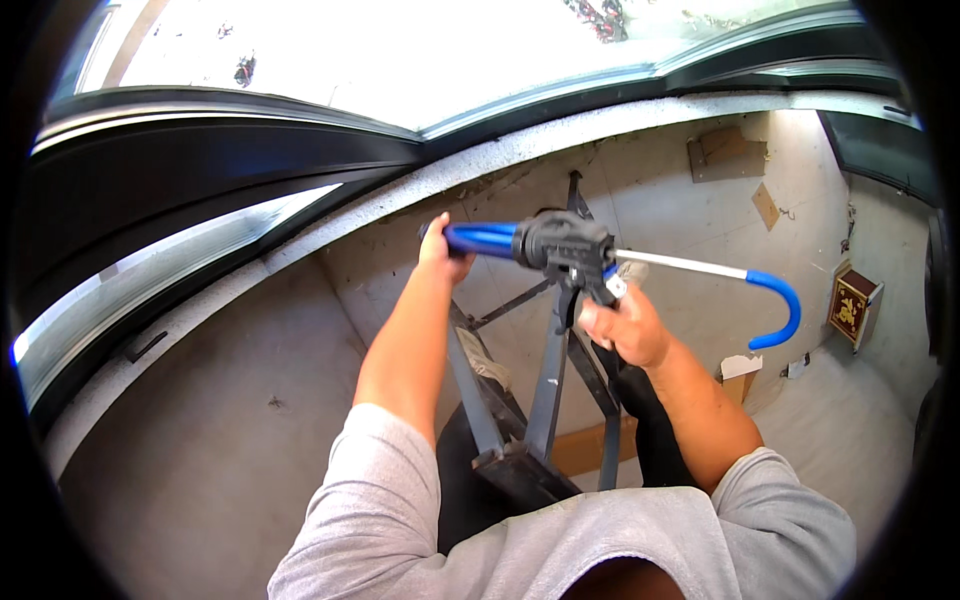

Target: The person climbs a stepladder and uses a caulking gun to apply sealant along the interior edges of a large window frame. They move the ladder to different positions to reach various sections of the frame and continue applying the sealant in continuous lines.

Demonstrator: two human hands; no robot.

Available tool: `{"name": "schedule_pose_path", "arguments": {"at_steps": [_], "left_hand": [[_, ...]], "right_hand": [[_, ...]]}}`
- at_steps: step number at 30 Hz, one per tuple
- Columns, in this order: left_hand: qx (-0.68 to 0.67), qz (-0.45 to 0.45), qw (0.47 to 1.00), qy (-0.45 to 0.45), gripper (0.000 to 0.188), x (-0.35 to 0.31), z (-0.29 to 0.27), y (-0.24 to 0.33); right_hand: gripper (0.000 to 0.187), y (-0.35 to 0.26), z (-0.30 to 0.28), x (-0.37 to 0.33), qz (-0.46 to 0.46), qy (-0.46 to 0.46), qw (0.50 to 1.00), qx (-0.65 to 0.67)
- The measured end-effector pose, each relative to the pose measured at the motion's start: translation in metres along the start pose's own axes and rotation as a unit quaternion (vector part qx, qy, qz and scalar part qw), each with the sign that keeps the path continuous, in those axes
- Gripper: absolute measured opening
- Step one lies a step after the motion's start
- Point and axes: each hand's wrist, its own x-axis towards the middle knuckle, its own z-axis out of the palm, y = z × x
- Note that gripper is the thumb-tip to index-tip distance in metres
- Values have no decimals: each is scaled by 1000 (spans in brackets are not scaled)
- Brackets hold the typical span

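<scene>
Far left, a window frame point(230, 150) meets the sill point(330, 235). The left hand point(441, 252) grips the caulking gun point(560, 250) barrel; the right hand point(622, 325) squeezes its handle. A ladder point(545, 390) stands below; far right, a small box point(853, 305).

Dark box: at the far right we see a small box point(852, 308) on the pale floor, close to the wall; dark red-brown sides, a gold square pattern on its upper face, set at a tilt.
Flat cardboard, far: a brown piece point(727, 153) lies on the floor at the far right, with a smaller tan scrap point(766, 206) just nearer.
Cardboard, near right: a tan piece with a white top point(740, 372) sits right of our right forearm.
Screens, signs: none.
</scene>
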Motion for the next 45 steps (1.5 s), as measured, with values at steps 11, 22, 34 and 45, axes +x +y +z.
{"name": "schedule_pose_path", "arguments": {"at_steps": [11,22,34,45], "left_hand": [[-233,199,951,-29,57,-347,-112,-17],[-225,433,827,-280,42,-636,-85,8],[110,688,673,-248,32,-784,23,1],[144,694,589,-388,28,-859,91,4]], "right_hand": [[38,-82,71,-151,44,-187,966,175],[49,-237,139,-214,23,-231,972,49],[57,-269,82,-199,128,-373,878,273],[54,-289,110,-280,-276,-316,889,182]]}}
